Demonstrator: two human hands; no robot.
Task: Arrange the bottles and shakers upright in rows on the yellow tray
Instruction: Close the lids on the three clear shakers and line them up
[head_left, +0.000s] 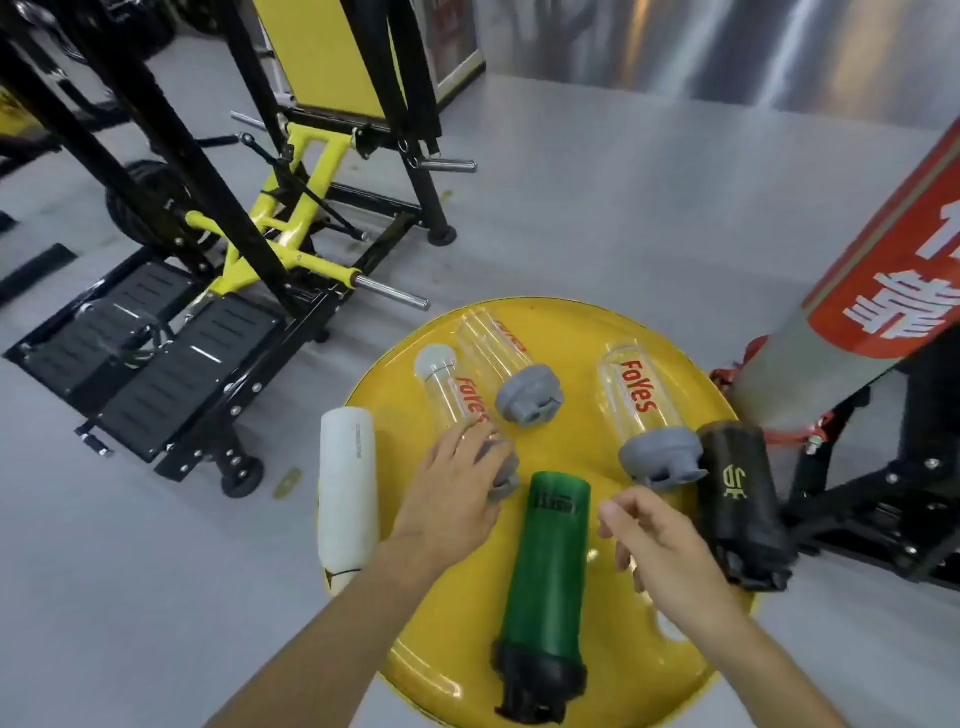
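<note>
A round yellow tray (566, 332) holds several bottles, all lying on their sides. Three clear shakers with grey lids and red lettering lie at the far side: one at left (449, 387), one behind it (498, 353), one at right (641, 400). A green bottle (548, 571) with a black lid lies in the middle. A black bottle (737, 499) lies at the right rim, a white bottle (347, 488) at the left rim. My left hand (457, 493) rests on the lid end of the left clear shaker. My right hand (660, 545) hovers between the green and black bottles, fingers loosely curled, holding nothing.
A black and yellow gym machine (218, 249) with foot plates stands to the left on the grey floor. A red and grey padded post (852, 312) leans at the right above a black frame (883, 499).
</note>
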